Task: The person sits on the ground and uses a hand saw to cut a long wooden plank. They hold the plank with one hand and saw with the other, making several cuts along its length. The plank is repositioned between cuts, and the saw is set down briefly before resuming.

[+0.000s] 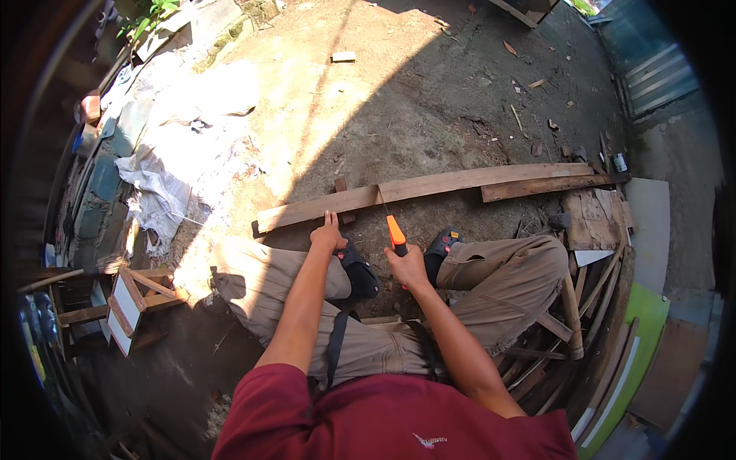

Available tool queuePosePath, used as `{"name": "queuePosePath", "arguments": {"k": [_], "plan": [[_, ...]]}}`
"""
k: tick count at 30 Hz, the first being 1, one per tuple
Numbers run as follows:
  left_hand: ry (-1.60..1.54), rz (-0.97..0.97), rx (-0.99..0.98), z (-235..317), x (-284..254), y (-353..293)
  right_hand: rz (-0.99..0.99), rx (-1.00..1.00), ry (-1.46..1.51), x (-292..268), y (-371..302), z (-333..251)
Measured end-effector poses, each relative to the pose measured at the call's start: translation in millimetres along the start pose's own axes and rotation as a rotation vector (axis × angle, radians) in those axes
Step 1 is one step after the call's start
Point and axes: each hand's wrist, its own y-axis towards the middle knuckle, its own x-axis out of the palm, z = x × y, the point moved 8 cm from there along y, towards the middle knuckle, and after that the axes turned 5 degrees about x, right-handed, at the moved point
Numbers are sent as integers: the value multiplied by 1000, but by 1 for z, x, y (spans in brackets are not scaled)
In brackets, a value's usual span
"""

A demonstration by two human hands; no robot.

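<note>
Right hand (406,267) is grasping one saw (395,228), its blade meeting one plank (468,179) mid-frame; my unclenched left hand (327,233) is touching the plank's near edge, ground (429,115) spreading upper-centre.

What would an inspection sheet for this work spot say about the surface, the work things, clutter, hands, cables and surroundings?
Surface: dirt ground, part sunlit, part shaded.
Job's things: long wooden plank lying crosswise; saw with orange-and-black handle, blade at the plank.
Clutter: scrap wood at right, crumpled white sheeting at left.
Hands: left hand touches the plank, left of the saw; right hand grips the saw's handle.
Cables: nothing seen.
Surroundings: ridged metal sheet at upper right.
</note>
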Motion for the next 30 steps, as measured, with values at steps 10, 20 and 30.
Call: {"name": "queuePosePath", "arguments": {"k": [10, 20, 30], "plan": [[-26, 146, 7, 17, 5, 4, -11, 127, 99, -18, 18, 18], [-129, 24, -24, -1, 4, -7, -38, 143, 71, -30, -45, 49], [-170, 95, 19, -19, 23, 0, -23, 133, 192, -28, -69, 45]]}}
